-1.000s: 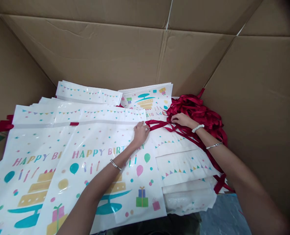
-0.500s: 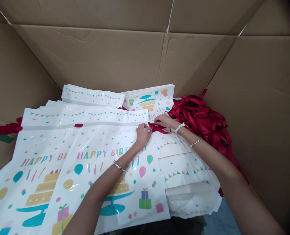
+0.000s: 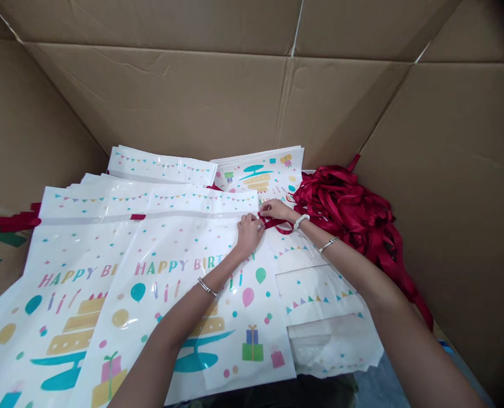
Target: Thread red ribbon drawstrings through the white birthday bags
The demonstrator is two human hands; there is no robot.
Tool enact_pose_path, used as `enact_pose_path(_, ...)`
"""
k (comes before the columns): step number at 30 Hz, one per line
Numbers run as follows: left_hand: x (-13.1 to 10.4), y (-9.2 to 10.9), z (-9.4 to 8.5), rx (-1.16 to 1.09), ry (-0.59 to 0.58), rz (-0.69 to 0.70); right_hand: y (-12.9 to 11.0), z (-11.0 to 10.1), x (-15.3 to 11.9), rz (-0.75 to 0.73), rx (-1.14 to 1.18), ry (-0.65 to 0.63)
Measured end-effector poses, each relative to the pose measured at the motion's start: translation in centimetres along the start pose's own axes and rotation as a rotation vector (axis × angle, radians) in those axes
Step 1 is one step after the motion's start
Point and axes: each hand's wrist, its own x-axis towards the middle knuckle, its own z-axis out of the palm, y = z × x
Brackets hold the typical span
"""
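A white plastic bag [image 3: 201,238] printed with "HAPPY BIRTHDAY", a cake and balloons lies flat in front of me. At the right end of its top hem, my left hand [image 3: 249,231] has its fingers closed on a dark red ribbon [image 3: 283,229]. Just beyond it, my right hand [image 3: 276,209] pinches the same ribbon beside the bag's edge. A loop of the ribbon hangs to the right, below my right hand. A short red piece shows at a gap in the hem on the left.
Similar printed bags [image 3: 71,283] overlap on the left, with more bags [image 3: 162,161] behind and on the right. A tangled heap of red ribbons [image 3: 345,204] lies at the right. Tall cardboard walls [image 3: 184,96] enclose the back and sides.
My right hand has moved left, towards the bag's edge and my left hand, drawing the ribbon loop closer. The left hand stays nearly where it was.
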Motion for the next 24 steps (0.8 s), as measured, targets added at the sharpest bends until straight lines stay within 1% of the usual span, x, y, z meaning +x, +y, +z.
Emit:
enact_pose_path(4,0.0,-0.1,0.1,-0.012,0.010,0.002,0.4,-0.6,0.1,0.054,0.117,-0.049)
enact_pose_path(7,0.1,-0.1,0.1,-0.013,0.009,-0.004,0.4,-1.1,0.3,0.066,0.138,-0.063)
enact_pose_path(11,0.2,-0.2,0.3,-0.010,0.004,0.003,0.1,-1.0,0.7,0.072,0.160,-0.071)
enact_pose_path(16,0.3,-0.3,0.5,-0.017,0.010,-0.001,-0.4,-0.7,0.9,0.065,0.170,-0.046)
enact_pose_path(21,0.2,-0.1,0.2,-0.020,-0.001,-0.001,-0.6,-0.6,0.3,0.045,0.163,0.008)
enact_pose_path(24,0.1,0.0,0.0,-0.017,-0.005,-0.003,-0.8,-0.4,0.0,0.041,0.170,0.013)
